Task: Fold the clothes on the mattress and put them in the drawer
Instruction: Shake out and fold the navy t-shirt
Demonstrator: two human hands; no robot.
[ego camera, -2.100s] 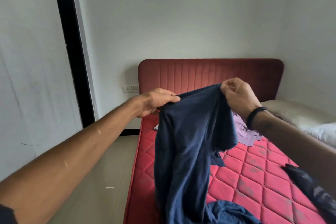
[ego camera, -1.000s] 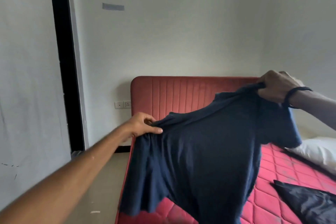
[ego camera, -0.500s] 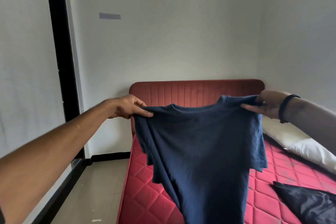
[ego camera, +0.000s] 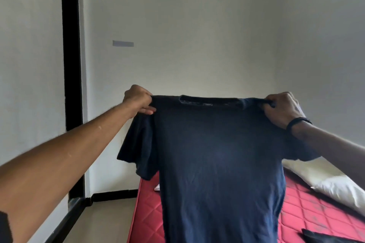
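Biggest thing in my view is the plain white wall (ego camera: 197, 35) of the room, with a black door frame (ego camera: 72, 85) running down its left side. Below that I see the red quilted mattress (ego camera: 308, 215), its diamond stitching showing at both sides of the garment, and a white pillow (ego camera: 335, 185) lying along its right edge.

In front of all this hangs the dark navy short-sleeved T-shirt (ego camera: 217, 163), held up in the air above the mattress and spread flat facing me. Its collar runs level between my two hands, the body drops straight down out of the bottom of the view, and both sleeves droop at the sides. It hides the middle of the bed.

My left hand (ego camera: 138, 99) is closed on the shirt's left shoulder seam, thumb under and fingers curled over the top, pinching the cloth. My right hand (ego camera: 282, 109) does the same at the right shoulder, fist-like, with the fabric bunched between thumb and fingers. The shirt hangs below and between both hands, taut along the top edge.

A black band (ego camera: 298, 122) sits on my right wrist. At the lower right corner a black shiny piece of cloth (ego camera: 325, 237) lies on the mattress, near the pillow's side.
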